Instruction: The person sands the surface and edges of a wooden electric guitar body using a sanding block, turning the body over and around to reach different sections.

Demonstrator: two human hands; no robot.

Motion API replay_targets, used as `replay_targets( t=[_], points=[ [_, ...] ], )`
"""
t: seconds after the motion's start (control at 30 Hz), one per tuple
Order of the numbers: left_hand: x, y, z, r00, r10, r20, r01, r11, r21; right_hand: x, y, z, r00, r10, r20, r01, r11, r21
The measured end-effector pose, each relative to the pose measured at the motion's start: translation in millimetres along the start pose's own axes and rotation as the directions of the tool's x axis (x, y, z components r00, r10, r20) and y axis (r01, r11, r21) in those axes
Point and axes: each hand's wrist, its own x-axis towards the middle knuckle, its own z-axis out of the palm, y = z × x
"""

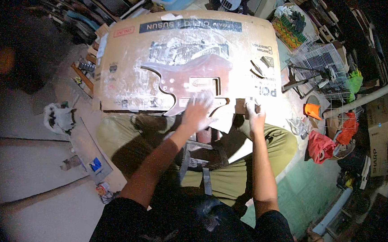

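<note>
Black shirt (195,231) nearest, then green trousers (285,147), knees apart, with the cardboard (258,31) in front. Brown guitar body (183,77) lies on it, cutouts upward, left of centre by the near edge; probably set there for easy reach. White powder covers much of the cardboard, which presumably spares both body and floor.

Left hand (197,112): whitened, fingers spread and straight, over the guitar body's near side. Likely steadying it or feeling the surface; blur at the fingertips, so firmness of contact cannot be told from where I stand.

Right hand (256,116): at the near edge, toward the right corner, fingers bent and seemingly gripping a brown block (240,106) beside the guitar body. Grip looks taken from above, perhaps for control.

White sheet (223,124) overhangs the near edge between the hands. Small dark pieces (266,61) sit near the right edge, presumably parked clear of the guitar body
</note>
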Motion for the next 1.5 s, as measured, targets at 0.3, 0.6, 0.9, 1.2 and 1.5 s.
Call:
replay_targets(
  t=[0.3,0.6,0.9,1.2,1.5],
  points=[
    [-28.8,-51.5,10.2,0.991,0.023,-0.128,-0.033,0.997,-0.073,33.6,47.3,-23.3,0.873,0.423,0.242,-0.45,0.509,0.734],
    [-17.2,-112.8,-8.7,0.928,-0.337,-0.157,0.334,0.941,-0.047,33.7,48.2,7.2,0.912,0.41,0.037,-0.339,0.699,0.629],
    [12.9,-172.6,-4.9,0.74,-0.657,-0.145,0.468,0.658,-0.59,34.8,45.3,18.2,0.93,-0.251,-0.27,0.129,0.908,-0.399],
    [92.4,-249.7,25.1,0.527,-0.843,-0.113,0.523,0.426,-0.738,42.7,40.7,18.9,0.922,-0.155,-0.354,0.071,0.968,-0.239],
    [111.4,-307.0,43.6,0.503,-0.78,0.372,0.208,-0.309,-0.928,41.9,10.5,22.7,0.911,-0.075,-0.405,0.02,0.99,-0.137]
  ],
)
